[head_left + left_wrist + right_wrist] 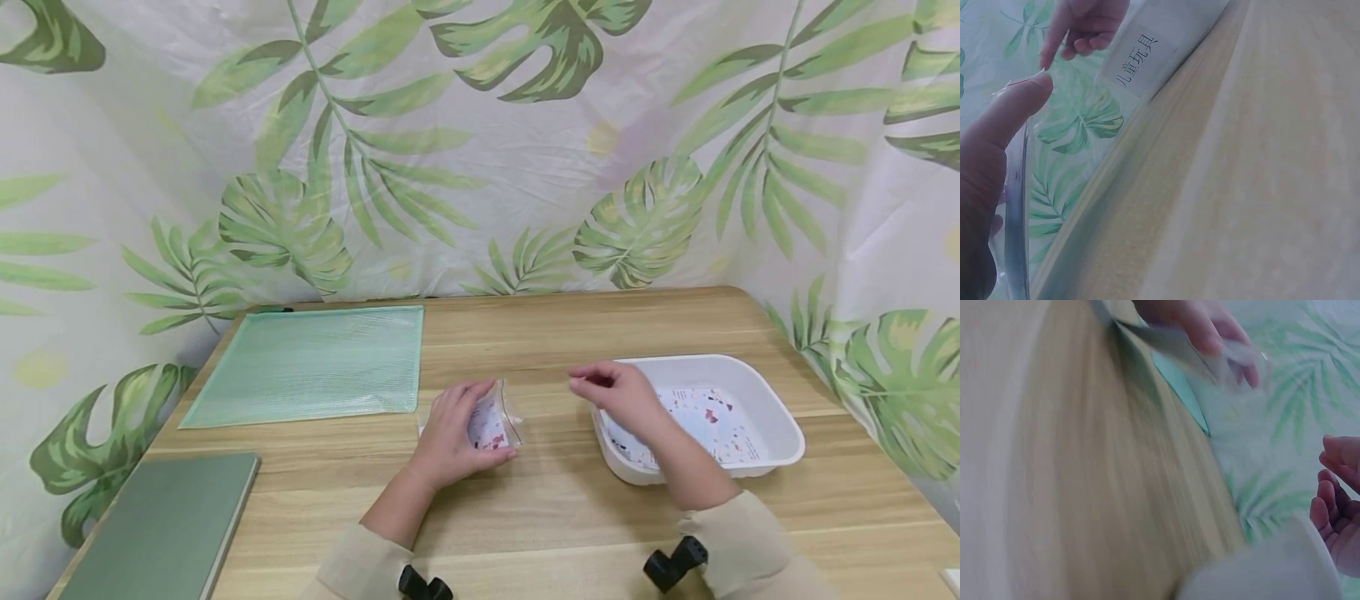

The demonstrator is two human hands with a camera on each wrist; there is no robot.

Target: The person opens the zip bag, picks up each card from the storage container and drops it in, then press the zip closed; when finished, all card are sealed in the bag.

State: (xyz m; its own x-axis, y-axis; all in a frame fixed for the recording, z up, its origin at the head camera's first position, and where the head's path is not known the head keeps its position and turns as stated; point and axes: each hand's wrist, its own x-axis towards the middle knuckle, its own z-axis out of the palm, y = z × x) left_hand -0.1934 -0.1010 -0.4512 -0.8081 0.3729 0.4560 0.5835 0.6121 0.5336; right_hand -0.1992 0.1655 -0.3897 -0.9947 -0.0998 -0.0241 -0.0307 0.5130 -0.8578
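My left hand (455, 435) grips a small clear zip bag (491, 421) by its sides, fingers behind and thumb at the near edge. White paper with small red and dark prints shows inside it. My right hand (617, 397) hovers over the left rim of a white plastic basin (776, 425). Its thumb and forefinger are close together, the other fingers (1329, 494) loosely curled, and nothing shows between them. At the basin's bottom lies white printed paper (708, 421) in the same style. A label (1137, 59) with Chinese characters is on the basin's side.
A mint-green mesh zip pouch (315, 362) lies flat at the table's back left. Nearer, on the left, is a green notebook (161, 529). Leaf-printed cloth (525, 150) hangs behind the wooden table (540, 533). A white object's corner (951, 577) shows at the right edge.
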